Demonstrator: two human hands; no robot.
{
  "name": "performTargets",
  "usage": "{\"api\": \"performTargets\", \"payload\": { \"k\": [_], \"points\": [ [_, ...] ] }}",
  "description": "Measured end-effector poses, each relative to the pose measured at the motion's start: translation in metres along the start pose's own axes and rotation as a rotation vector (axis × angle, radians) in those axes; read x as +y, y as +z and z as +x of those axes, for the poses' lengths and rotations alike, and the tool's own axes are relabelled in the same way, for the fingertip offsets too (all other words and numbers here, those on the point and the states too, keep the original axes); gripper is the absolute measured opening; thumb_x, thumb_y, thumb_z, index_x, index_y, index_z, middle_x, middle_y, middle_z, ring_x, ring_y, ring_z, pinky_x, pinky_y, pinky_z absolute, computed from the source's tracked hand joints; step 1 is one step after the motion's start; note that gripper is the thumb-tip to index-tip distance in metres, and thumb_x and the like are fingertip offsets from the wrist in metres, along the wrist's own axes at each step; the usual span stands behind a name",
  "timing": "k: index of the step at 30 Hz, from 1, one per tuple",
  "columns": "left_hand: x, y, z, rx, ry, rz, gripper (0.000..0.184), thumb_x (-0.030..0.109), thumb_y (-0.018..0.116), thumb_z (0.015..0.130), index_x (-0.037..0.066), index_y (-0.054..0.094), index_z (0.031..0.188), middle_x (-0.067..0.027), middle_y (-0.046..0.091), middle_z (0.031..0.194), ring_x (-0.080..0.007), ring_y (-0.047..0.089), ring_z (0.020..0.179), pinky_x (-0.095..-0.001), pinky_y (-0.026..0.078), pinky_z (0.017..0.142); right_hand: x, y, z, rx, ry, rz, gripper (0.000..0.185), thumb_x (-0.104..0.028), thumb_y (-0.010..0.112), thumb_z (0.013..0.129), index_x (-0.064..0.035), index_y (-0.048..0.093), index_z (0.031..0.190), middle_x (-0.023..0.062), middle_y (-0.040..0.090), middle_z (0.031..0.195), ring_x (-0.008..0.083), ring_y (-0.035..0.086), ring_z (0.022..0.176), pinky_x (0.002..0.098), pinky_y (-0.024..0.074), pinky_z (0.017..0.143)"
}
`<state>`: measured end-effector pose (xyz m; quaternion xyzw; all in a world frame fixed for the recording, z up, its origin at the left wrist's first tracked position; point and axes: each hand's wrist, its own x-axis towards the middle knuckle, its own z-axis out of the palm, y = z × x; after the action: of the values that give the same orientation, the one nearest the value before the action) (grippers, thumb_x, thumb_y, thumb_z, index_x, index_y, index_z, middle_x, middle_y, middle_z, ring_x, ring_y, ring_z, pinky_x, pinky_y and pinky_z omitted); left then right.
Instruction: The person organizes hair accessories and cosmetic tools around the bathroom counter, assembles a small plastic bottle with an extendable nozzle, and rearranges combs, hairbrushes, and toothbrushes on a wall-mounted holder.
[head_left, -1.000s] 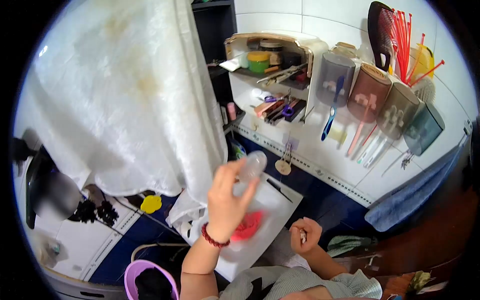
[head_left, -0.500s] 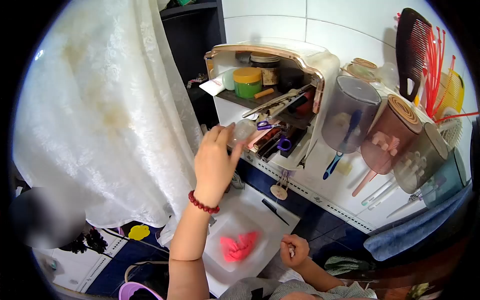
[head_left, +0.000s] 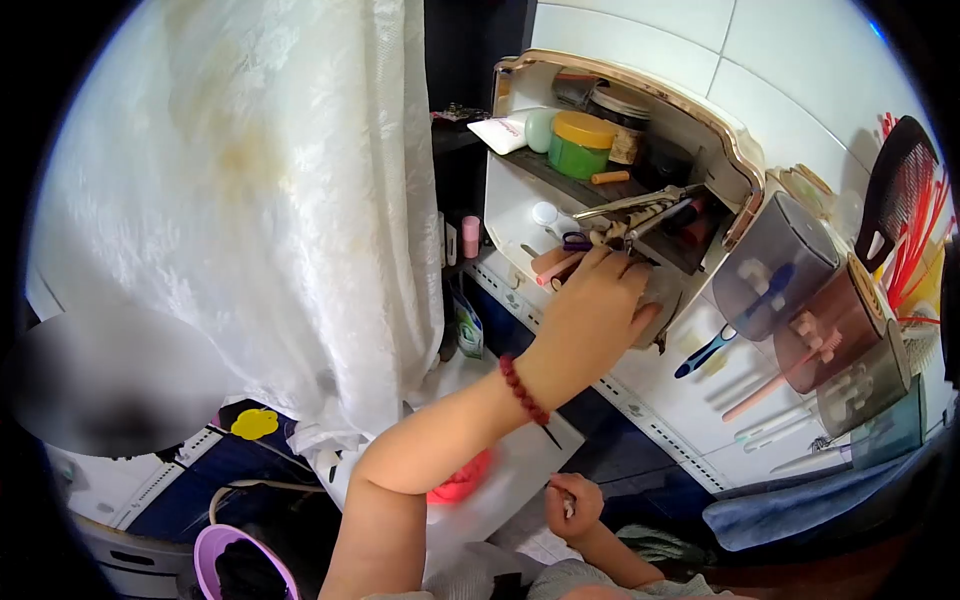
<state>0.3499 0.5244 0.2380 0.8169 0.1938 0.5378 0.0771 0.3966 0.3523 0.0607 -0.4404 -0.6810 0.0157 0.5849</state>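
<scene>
My left hand (head_left: 592, 322), inside the cabinet (head_left: 508, 205), grips the clear cup (head_left: 657, 294) on its right side; I can't tell the long axis. Scissors (head_left: 576, 241) lie just left. My right hand (head_left: 577, 503), farther off, curls around a pale bit (head_left: 569, 507).

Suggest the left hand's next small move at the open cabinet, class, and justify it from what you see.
Probably the left hand should ease the partly hidden, translucent plastic container gently down before letting go: it is at the lower part of the white, gold-trimmed cabinet, where purple-handled scissors and a slim pink item lie close by, so a sudden release might knock them.
</scene>
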Motion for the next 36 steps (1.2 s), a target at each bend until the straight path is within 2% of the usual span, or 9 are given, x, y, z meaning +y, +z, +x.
{"api": "performTargets", "payload": {
  "k": [3, 6, 12, 18, 19, 25, 28, 33, 36],
  "points": [
    [-0.011, 0.014, 0.006, -0.21, -0.016, -0.029, 0.026, 0.018, 0.065, 0.072, 0.001, 0.064, 0.092, -0.0133, 0.061, 0.085, -0.0314, 0.054, 0.09, -0.0377, 0.045, 0.081, -0.001, -0.001, -0.005, -0.023, 0.059, -0.002, 0.02, 0.003, 0.058, 0.077, 0.0017, 0.059, 0.097, 0.0126, 0.059, 0.062, 0.0214, 0.056, 0.047, 0.0286, 0.045, 0.045],
    [-0.014, 0.012, 0.01, -0.308, 0.122, 0.039, 0.024, 0.019, 0.063, 0.072, 0.004, 0.065, 0.091, -0.0116, 0.061, 0.081, -0.0297, 0.055, 0.087, -0.037, 0.045, 0.08, -0.004, -0.006, -0.006, -0.053, 0.068, 0.004, 0.02, 0.004, 0.058, 0.078, 0.0013, 0.059, 0.098, 0.0126, 0.059, 0.063, 0.0213, 0.056, 0.047, 0.0288, 0.045, 0.045],
    [-0.021, 0.02, 0.014, -0.214, 0.188, 0.215, 0.029, 0.025, 0.063, 0.074, 0.008, 0.067, 0.098, -0.0074, 0.06, 0.088, -0.0265, 0.053, 0.092, -0.0363, 0.044, 0.075, -0.008, -0.007, -0.015, -0.054, -0.011, -0.058, 0.023, 0.005, 0.059, 0.076, 0.0016, 0.06, 0.098, 0.0132, 0.06, 0.066, 0.0216, 0.057, 0.049, 0.0296, 0.0452, 0.046],
    [0.005, -0.047, -0.033, 0.014, 0.061, -0.036, 0.025, 0.01, 0.066, 0.075, 0.006, 0.066, 0.1, -0.0089, 0.056, 0.102, -0.0283, 0.051, 0.095, -0.0365, 0.044, 0.081, -0.036, 0.014, -0.035, -0.11, 0.101, 0.117, 0.025, 0.005, 0.06, 0.075, 0.0016, 0.059, 0.099, 0.014, 0.062, 0.072, 0.0247, 0.059, 0.054, 0.0315, 0.0464, 0.049],
    [0.022, -0.071, -0.05, 0.03, 0.014, -0.04, 0.028, 0.001, 0.067, 0.073, 0.003, 0.064, 0.101, -0.0102, 0.057, 0.101, -0.0292, 0.051, 0.095, -0.0364, 0.045, 0.083, -0.045, 0.021, -0.037, -0.132, 0.065, 0.127, 0.025, 0.005, 0.06, 0.075, 0.0014, 0.059, 0.099, 0.0143, 0.062, 0.072, 0.0258, 0.06, 0.056, 0.0324, 0.0467, 0.05],
    [0.109, -0.201, -0.188, -0.02, -0.309, 0.026, 0.027, 0.006, 0.069, 0.075, 0.005, 0.065, 0.101, -0.0065, 0.061, 0.098, -0.0258, 0.056, 0.089, -0.0345, 0.046, 0.079, -0.111, 0.086, -0.017, -0.338, -0.259, 0.368, 0.023, 0.004, 0.058, 0.076, 0.0, 0.057, 0.098, 0.0163, 0.062, 0.076, 0.0309, 0.061, 0.061, 0.0366, 0.0477, 0.053],
    [0.164, -0.26, -0.268, 0.054, -0.499, 0.145, 0.024, 0.007, 0.068, 0.077, 0.004, 0.065, 0.101, -0.0069, 0.061, 0.098, -0.0252, 0.056, 0.088, -0.0344, 0.046, 0.078, -0.16, 0.13, -0.025, -0.397, -0.36, 0.677, 0.022, 0.004, 0.057, 0.076, -0.0001, 0.055, 0.098, 0.0166, 0.063, 0.08, 0.0319, 0.061, 0.061, 0.0372, 0.0479, 0.053],
    [0.278, -0.324, -0.387, 0.324, -0.872, 0.315, 0.037, 0.003, 0.068, 0.077, 0.001, 0.062, 0.113, -0.0106, 0.062, 0.099, -0.0238, 0.058, 0.087, -0.0321, 0.046, 0.076, -0.256, 0.174, -0.083, -0.513, -0.631, 0.841, 0.028, 0.004, 0.06, 0.071, -0.0016, 0.059, 0.099, 0.0092, 0.058, 0.076, 0.0246, 0.057, 0.056, 0.033, 0.0477, 0.049],
    [0.332, -0.337, -0.457, 0.533, -1.108, 0.305, 0.034, 0.007, 0.065, 0.081, 0.006, 0.062, 0.114, -0.008, 0.061, 0.098, -0.0198, 0.059, 0.085, -0.0291, 0.049, 0.073, -0.306, 0.196, -0.122, -0.664, -0.715, 0.947, 0.029, 0.002, 0.06, 0.068, -0.0011, 0.063, 0.097, 0.007, 0.056, 0.073, 0.0209, 0.056, 0.055, 0.031, 0.0466, 0.047]
  ]
}}
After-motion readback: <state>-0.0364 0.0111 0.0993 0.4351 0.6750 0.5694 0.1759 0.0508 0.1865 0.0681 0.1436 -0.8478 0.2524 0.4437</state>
